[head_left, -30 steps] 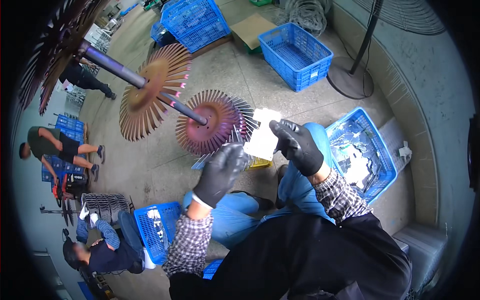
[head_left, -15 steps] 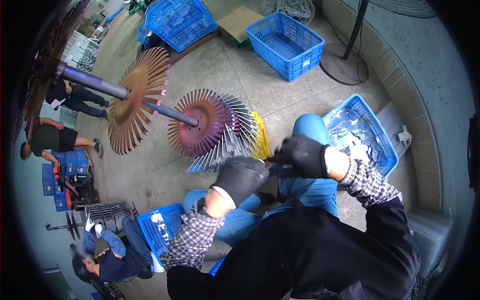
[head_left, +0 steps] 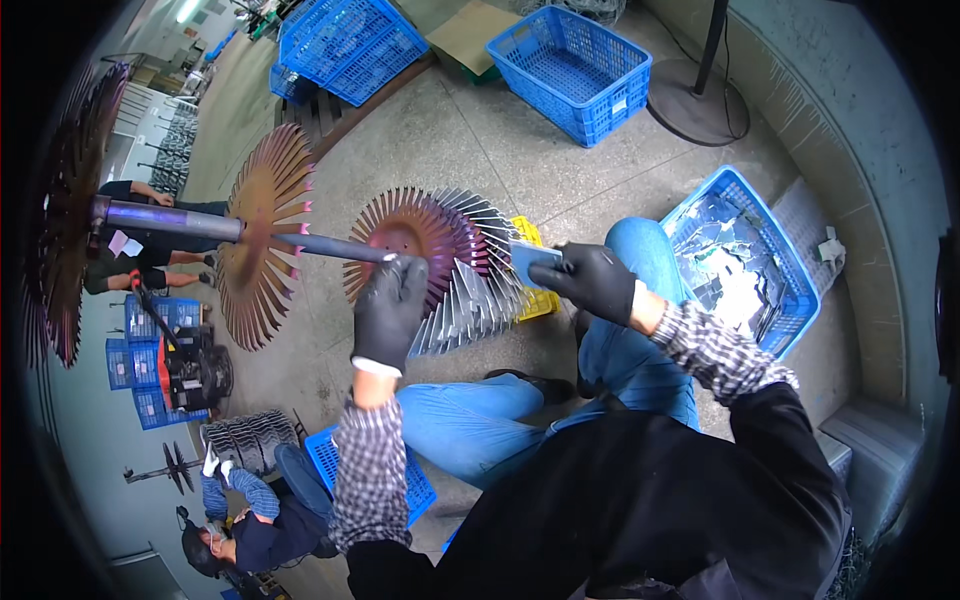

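My left hand (head_left: pixel 390 312), in a black glove, is closed with its fingers at the free end of a metal shaft (head_left: pixel 335 247). Behind it is a slotted disc (head_left: pixel 393 228), purple-brown, with narrow blades around its rim. Several silver metal plates (head_left: pixel 468 312) fan out from the lower right side of this disc. My right hand (head_left: pixel 597 283), also black-gloved, pinches a flat bluish plate (head_left: pixel 524 260) beside the fanned plates. Another slotted disc (head_left: pixel 262 232) sits further left along the shaft.
A blue crate (head_left: pixel 795 322) of shiny flat pieces stands right of my knee. A yellow crate (head_left: pixel 537 303) is behind the discs. Another blue crate (head_left: pixel 590 122) and a stand base (head_left: pixel 697 103) are further off. At lower left a co-worker (head_left: pixel 270 515) sits by a blue crate (head_left: pixel 415 490).
My hands were close together before my knees; now they are apart. The left has moved left and up to the shaft end. The right has moved slightly down, and its plate now shows.
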Demonstrator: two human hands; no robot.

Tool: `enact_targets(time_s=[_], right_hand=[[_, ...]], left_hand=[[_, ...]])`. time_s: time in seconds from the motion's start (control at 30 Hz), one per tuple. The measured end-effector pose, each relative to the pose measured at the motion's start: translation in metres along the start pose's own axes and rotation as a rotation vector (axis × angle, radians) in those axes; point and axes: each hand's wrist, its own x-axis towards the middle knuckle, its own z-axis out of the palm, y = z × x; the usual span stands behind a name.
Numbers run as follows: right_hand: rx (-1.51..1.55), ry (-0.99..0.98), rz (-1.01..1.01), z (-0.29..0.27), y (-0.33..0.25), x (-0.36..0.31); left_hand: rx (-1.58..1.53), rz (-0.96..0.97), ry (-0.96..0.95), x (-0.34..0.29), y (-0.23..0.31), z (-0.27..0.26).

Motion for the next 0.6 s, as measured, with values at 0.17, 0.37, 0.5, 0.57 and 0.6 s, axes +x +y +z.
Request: enact_targets(time_s=[0.17, 0.37, 0.5, 0.57, 0.6], right_hand=[[0.288, 0.172, 0.055, 0.058, 0.013, 0.037], [0.383, 0.321, -0.068, 0.098, 0.029, 0.048], [0.426, 0.33, -0.041, 0.103, 0.029, 0.047], [0.429, 0.298, -0.006, 0.103, 0.026, 0.046], [0.43, 0.282, 0.012, 0.103, 0.025, 0.045]], left_hand=[[-0.015, -0.134, -0.155, 0.022, -0.032, 0.023], [-0.142, -0.047, -0.114, 0.023, -0.069, 0.037], [-0.171, -0.103, -0.128, 0.024, -0.065, 0.037], [-0.164, -0.132, -0.133, 0.024, -0.064, 0.035], [-0.161, -0.146, -0.135, 0.024, -0.064, 0.035]])
